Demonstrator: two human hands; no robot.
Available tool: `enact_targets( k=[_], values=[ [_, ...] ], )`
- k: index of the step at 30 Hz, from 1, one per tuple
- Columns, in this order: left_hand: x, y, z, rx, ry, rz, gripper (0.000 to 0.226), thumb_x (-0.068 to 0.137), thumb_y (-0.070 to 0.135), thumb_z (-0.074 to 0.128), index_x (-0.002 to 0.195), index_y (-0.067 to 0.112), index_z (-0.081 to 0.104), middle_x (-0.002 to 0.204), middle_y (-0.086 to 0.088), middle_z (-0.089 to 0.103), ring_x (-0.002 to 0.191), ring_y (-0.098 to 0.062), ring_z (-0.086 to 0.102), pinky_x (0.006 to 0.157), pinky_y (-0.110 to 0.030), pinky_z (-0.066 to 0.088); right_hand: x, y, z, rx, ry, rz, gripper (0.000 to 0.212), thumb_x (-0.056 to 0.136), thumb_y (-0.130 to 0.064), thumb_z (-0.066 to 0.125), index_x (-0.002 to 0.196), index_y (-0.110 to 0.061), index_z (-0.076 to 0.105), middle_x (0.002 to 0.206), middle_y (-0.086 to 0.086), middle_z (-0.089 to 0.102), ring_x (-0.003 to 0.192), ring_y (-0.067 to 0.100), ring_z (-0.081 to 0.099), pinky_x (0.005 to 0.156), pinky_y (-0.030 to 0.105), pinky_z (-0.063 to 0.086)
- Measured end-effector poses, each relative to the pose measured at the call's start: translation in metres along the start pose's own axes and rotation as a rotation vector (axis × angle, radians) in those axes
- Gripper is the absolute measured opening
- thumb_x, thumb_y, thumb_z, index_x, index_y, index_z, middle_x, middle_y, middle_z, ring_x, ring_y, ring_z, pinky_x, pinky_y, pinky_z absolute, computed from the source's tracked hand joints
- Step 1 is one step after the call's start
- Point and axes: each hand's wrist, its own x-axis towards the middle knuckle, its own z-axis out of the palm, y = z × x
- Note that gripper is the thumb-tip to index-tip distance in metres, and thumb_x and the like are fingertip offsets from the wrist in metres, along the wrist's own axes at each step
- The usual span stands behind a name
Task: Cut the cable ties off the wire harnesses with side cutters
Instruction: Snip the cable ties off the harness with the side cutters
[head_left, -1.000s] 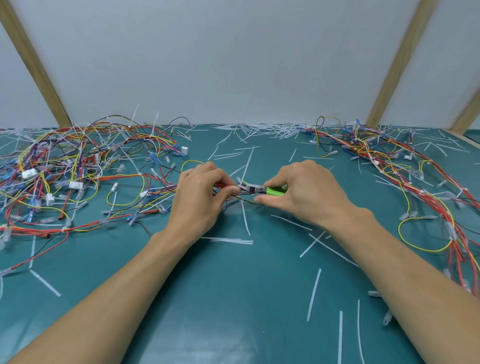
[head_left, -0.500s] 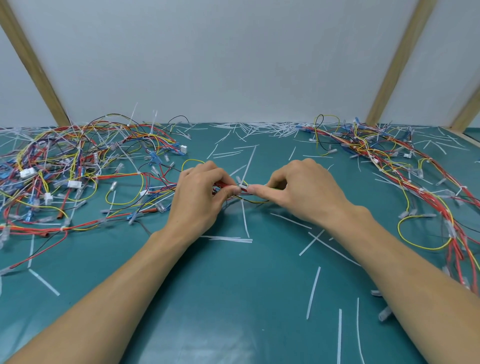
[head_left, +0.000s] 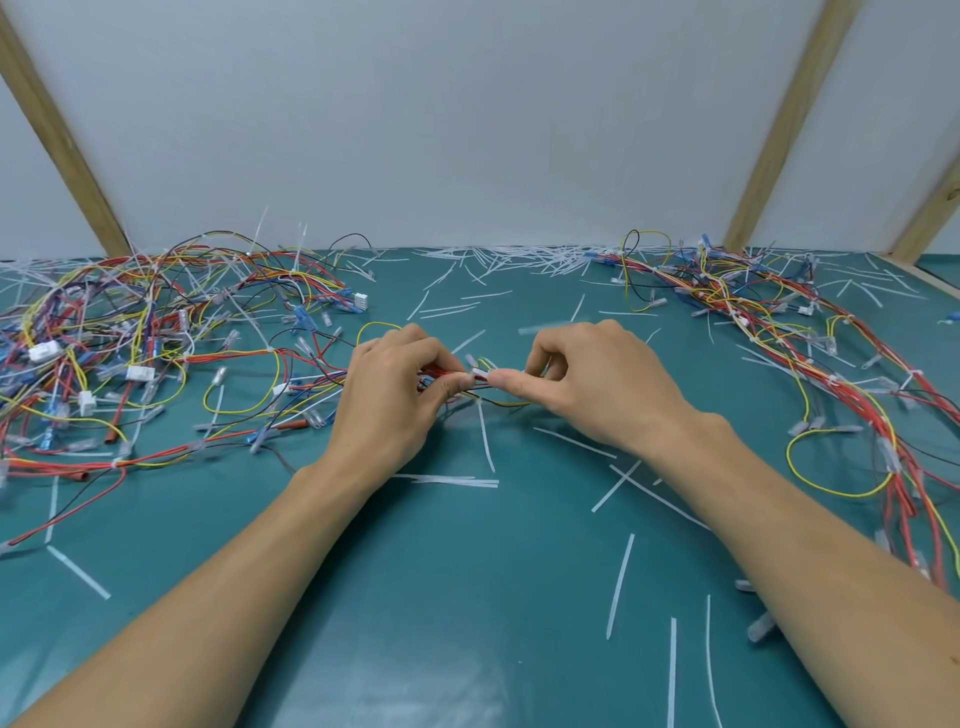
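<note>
- Pinching a thin bundle of red, black and yellow wires (head_left: 457, 376) between thumb and curled fingers, the left hand (head_left: 387, 395) holds one wire harness just above the green mat (head_left: 467, 597) at the centre of the view
- The right hand (head_left: 587, 384) is curled too, thumb against forefinger, nipping a small white piece (head_left: 480, 372) that sits on the same bundle; it is probably a cable tie, though it is too small to be sure
- Side cutters cannot be made out in this view; whether they are tucked inside the right palm cannot be told
- The harness looks light and limp: it sags between the two hands and would droop wherever it is unsupported, so it is best held close on both sides of the tie, with the short span kept taut
- The tie itself is likely stiff, slick nylon, small enough to slip from fingertips; gripping it by its head or tail should be firmer than by the smooth strap
- The insulation is soft and easily nicked, so a blade belongs on the strap alone, away from the wires
- Unsorted harnesses lie in a tangled heap to the left (head_left: 145, 353) and a looser run to the right (head_left: 831, 374)
- Cut white tie ends (head_left: 621, 584) are scattered over the mat
</note>
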Motion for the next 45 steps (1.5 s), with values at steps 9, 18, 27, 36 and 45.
enact_targets(
  k=[9, 18, 27, 36, 45],
  values=[
    [-0.001, 0.003, -0.003, -0.009, 0.031, 0.031, 0.009, 0.083, 0.030, 0.080, 0.082, 0.022, 0.077, 0.079, 0.014, 0.059, 0.075, -0.017, 0.058, 0.079, -0.046, 0.048, 0.002, -0.001, -0.003, 0.310, 0.188, 0.158, 0.036, 0.074, -0.071, 0.076, 0.090, -0.038, 0.072, 0.072, -0.017, 0.065, 0.075, 0.003, 0.061, 0.072, 0.033, 0.052],
    [-0.002, 0.011, -0.010, 0.025, -0.001, 0.086, 0.016, 0.082, 0.033, 0.081, 0.094, 0.024, 0.075, 0.090, 0.009, 0.061, 0.082, -0.014, 0.061, 0.074, -0.037, 0.049, -0.002, -0.010, 0.013, 0.349, -0.018, 0.120, 0.013, 0.087, -0.044, 0.076, 0.096, -0.036, 0.080, 0.069, -0.011, 0.065, 0.071, 0.014, 0.053, 0.070, 0.036, 0.049],
    [0.003, 0.006, -0.030, 0.302, 0.189, -0.163, 0.020, 0.090, 0.023, 0.056, 0.104, 0.022, 0.071, 0.099, 0.008, 0.069, 0.105, -0.021, 0.060, 0.103, -0.044, 0.037, -0.002, -0.008, 0.012, 0.330, -0.025, 0.167, 0.024, 0.090, -0.045, 0.071, 0.069, -0.033, 0.070, 0.055, -0.010, 0.055, 0.066, 0.013, 0.048, 0.060, 0.031, 0.039],
    [0.003, 0.000, -0.031, 0.246, -0.007, -0.238, 0.026, 0.094, 0.041, 0.061, 0.077, 0.026, 0.073, 0.063, 0.006, 0.066, 0.069, -0.026, 0.060, 0.064, -0.034, 0.043, -0.005, -0.011, 0.009, 0.389, 0.005, 0.117, 0.014, 0.091, -0.042, 0.071, 0.081, -0.034, 0.075, 0.068, -0.009, 0.067, 0.067, 0.012, 0.052, 0.069, 0.037, 0.051],
    [0.001, 0.014, -0.021, -0.223, -0.077, -0.425, 0.023, 0.084, 0.025, 0.062, 0.064, 0.019, 0.072, 0.048, 0.003, 0.043, 0.049, -0.015, 0.034, 0.053, -0.028, 0.028, -0.010, -0.027, 0.011, 0.440, -0.080, 0.022, 0.014, 0.083, -0.040, 0.080, 0.096, -0.035, 0.080, 0.069, -0.025, 0.066, 0.060, -0.008, 0.052, 0.065, 0.024, 0.041]
  ],
)
